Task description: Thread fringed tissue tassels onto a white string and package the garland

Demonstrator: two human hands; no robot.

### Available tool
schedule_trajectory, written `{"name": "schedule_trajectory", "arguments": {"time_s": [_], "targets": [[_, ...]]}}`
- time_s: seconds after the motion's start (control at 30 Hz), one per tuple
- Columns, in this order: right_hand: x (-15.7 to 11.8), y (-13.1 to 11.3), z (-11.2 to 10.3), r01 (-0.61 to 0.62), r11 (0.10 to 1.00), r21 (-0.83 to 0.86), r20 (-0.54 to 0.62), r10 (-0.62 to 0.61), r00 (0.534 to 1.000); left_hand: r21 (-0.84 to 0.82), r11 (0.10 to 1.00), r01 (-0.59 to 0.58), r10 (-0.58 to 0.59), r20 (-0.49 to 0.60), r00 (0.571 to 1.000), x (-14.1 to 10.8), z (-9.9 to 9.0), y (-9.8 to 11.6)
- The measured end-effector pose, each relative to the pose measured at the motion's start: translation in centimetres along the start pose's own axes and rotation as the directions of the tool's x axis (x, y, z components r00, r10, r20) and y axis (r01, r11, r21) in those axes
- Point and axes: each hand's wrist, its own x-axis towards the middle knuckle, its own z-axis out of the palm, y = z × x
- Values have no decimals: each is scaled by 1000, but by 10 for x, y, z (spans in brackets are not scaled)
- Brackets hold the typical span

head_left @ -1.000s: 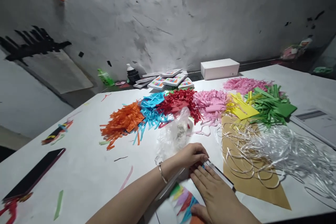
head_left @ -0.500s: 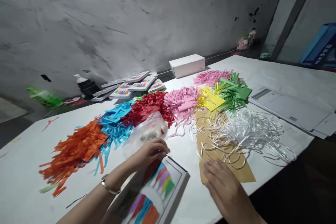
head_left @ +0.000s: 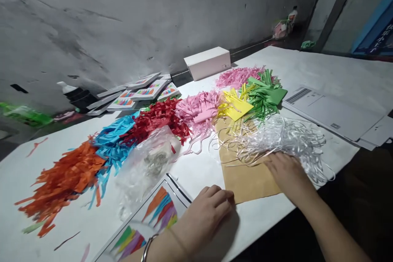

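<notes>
My left hand [head_left: 211, 208], with a silver bangle at the wrist, has its fingers curled at the near left corner of a brown kraft paper sheet [head_left: 251, 182]. Whether it pinches that corner is hard to see. Against the near edge of a tangle of white string [head_left: 279, 135], my right hand [head_left: 287, 176] lies over the paper with fingers stretched out. The string covers the far right part of the sheet. Partly beneath my left forearm is a flat box with colourful tassel pictures [head_left: 159, 208]. A clear plastic bag [head_left: 144, 163] lies just beyond the box.
Fringed paper bundles form a row: orange [head_left: 67, 172], blue [head_left: 115, 135], red [head_left: 156, 118], pink [head_left: 199, 108], yellow [head_left: 236, 104] and green [head_left: 267, 94]. Printed boxes [head_left: 138, 92] and a white box [head_left: 208, 63] stand behind. White flat boxes [head_left: 334, 112] lie right.
My left hand has moved right from the printed box to the brown sheet's corner. My right hand has slid right and away, shifting the string off the sheet's near part. The printed box has turned.
</notes>
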Motion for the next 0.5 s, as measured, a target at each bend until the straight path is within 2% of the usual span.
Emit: {"name": "schedule_trajectory", "arguments": {"time_s": [0.1, 0.13, 0.2, 0.27, 0.33, 0.4, 0.43, 0.5], "targets": [[1, 14, -12, -77, 996, -34, -126, 72, 989, 59, 998, -21, 21, 1, 1000, 3, 4, -6], [-3, 13, -17, -72, 997, -25, -167, 66, 984, 68, 997, -23, 23, 0, 1000, 4, 5, -7], [-15, 3, -27, 14, 999, 42, -213, -5, 977, 66, 998, -18, 20, -27, 999, 6, 6, -9], [-30, -10, -33, 156, 978, 141, -174, -131, 976, 30, 1000, -4, 7, -100, 995, 7, 5, -13], [-42, -20, -36, 234, 951, 204, -90, -220, 971, -63, 998, 17, -30, -202, 979, 6, -1, -17], [-50, -26, -36, 218, 953, 210, -50, -213, 976, -183, 982, 44, -99, -299, 949, 2, -10, -18], [-52, -28, -35, 196, 958, 212, -68, -185, 980, -228, 971, 69, -150, -356, 923, -1, -15, -17], [-53, -31, -33, 157, 960, 232, -129, -130, 983, -317, 937, 145, -290, -479, 829, -11, -21, -9]]}}
